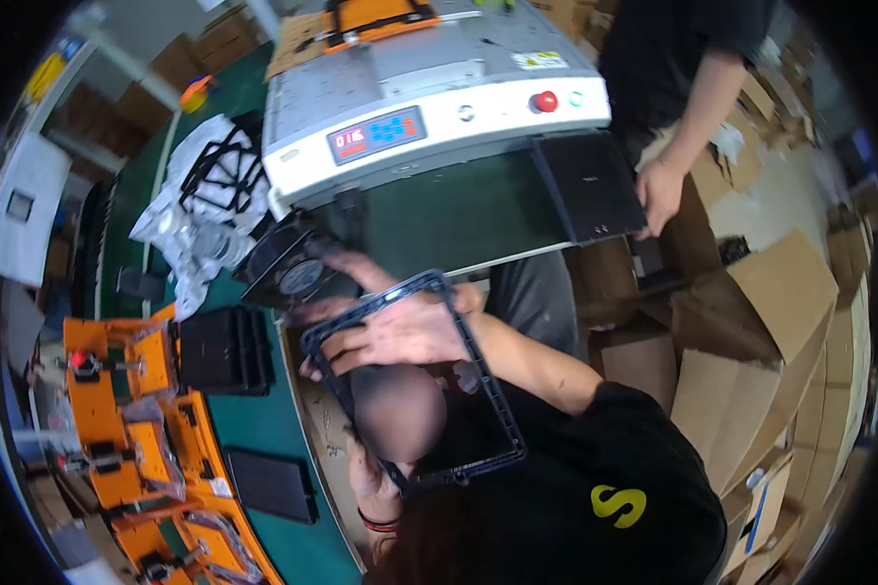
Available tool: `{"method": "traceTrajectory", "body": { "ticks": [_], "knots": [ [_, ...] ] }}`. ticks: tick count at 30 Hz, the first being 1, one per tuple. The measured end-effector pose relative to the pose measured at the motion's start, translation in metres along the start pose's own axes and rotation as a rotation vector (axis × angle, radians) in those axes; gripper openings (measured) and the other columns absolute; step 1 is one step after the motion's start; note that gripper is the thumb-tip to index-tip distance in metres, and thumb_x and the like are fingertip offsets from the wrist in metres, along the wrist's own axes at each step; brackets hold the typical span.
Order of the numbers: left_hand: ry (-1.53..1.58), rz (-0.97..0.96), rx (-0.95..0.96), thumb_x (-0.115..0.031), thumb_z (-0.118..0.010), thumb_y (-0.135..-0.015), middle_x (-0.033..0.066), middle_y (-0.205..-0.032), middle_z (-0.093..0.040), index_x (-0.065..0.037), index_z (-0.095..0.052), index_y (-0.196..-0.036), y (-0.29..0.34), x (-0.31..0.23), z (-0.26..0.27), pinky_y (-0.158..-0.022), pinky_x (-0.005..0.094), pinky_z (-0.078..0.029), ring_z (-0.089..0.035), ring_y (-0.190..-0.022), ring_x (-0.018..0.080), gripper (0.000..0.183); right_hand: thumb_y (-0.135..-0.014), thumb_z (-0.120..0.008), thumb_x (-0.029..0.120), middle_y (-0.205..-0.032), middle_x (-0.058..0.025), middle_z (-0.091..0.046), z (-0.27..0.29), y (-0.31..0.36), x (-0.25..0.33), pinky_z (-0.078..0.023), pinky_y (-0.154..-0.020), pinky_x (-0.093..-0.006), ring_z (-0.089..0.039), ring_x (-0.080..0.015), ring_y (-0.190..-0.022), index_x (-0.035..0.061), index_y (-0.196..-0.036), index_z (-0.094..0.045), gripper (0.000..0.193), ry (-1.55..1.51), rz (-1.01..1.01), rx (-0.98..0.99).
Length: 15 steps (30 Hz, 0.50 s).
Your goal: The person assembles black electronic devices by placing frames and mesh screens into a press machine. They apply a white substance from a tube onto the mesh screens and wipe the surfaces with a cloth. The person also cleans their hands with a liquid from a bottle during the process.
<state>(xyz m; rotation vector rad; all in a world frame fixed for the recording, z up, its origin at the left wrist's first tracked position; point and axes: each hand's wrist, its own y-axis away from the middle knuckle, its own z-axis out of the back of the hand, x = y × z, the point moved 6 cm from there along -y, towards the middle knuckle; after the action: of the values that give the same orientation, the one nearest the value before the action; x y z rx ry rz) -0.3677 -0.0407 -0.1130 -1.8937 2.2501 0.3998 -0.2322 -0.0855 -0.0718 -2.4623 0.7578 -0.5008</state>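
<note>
A black rectangular frame (pixel 490 385) with an empty middle is tilted in front of me. My left hand (pixel 369 476), a band at its wrist, is closed on the frame's lower left part. My right hand (pixel 405 330) shows through the opening, behind the upper part of the frame. Its fingers are spread toward the left and partly blurred, and the thumb lies by the upper right corner. Beyond those fingertips is a dark object with a round part (pixel 302 276); whether they touch it, I cannot tell.
A white machine (pixel 439 122) with a red button stands ahead. At its right, another person's hand (pixel 661 195) touches a black panel (pixel 590 185). Orange fixtures (pixel 151 444), stacked black parts (pixel 224 349) and a flat black piece (pixel 271 485) lie left. Cardboard boxes (pixel 732 390) fill the right.
</note>
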Motion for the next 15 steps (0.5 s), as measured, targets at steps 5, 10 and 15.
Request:
{"method": "traceTrajectory", "body": {
  "ticks": [5, 10, 15],
  "knots": [
    [0.125, 0.305, 0.161, -0.031, -0.043, -0.093, 0.0232, -0.141, -0.026, 0.001, -0.021, -0.137, -0.009, 0.053, -0.006, -0.103, 0.0444, -0.032, -0.029, -0.130, 0.0337, 0.059, -0.066, -0.059, 0.069, -0.140, -0.0267, -0.024, -0.003, 0.018, -0.015, -0.031, -0.099, -0.0551, -0.038, -0.0445, -0.121, 0.0174, -0.143, -0.005, 0.107, -0.054, -0.016, 0.110],
    [0.198, 0.409, 0.215, -0.029, -0.038, -0.094, 0.0217, -0.141, -0.026, -0.004, -0.018, -0.139, -0.028, 0.075, -0.011, -0.103, 0.0501, -0.029, -0.030, -0.128, 0.0372, 0.056, -0.069, -0.051, 0.074, -0.136, -0.0262, -0.031, -0.005, 0.067, 0.035, -0.037, -0.096, -0.0503, -0.043, -0.0381, -0.119, 0.0043, -0.141, -0.005, 0.110, 0.618, 0.000, -0.274],
    [0.221, 0.395, 0.232, -0.028, -0.032, -0.095, 0.0203, -0.142, -0.027, -0.009, -0.014, -0.141, -0.048, 0.066, -0.015, -0.102, 0.0557, -0.026, -0.032, -0.126, 0.0407, 0.053, -0.074, -0.068, 0.038, -0.119, -0.0276, -0.045, -0.104, 0.132, 0.154, -0.032, -0.098, -0.0469, -0.041, -0.0419, -0.115, 0.0025, -0.134, -0.029, 0.080, 2.883, 0.182, -1.511]
  ]
}}
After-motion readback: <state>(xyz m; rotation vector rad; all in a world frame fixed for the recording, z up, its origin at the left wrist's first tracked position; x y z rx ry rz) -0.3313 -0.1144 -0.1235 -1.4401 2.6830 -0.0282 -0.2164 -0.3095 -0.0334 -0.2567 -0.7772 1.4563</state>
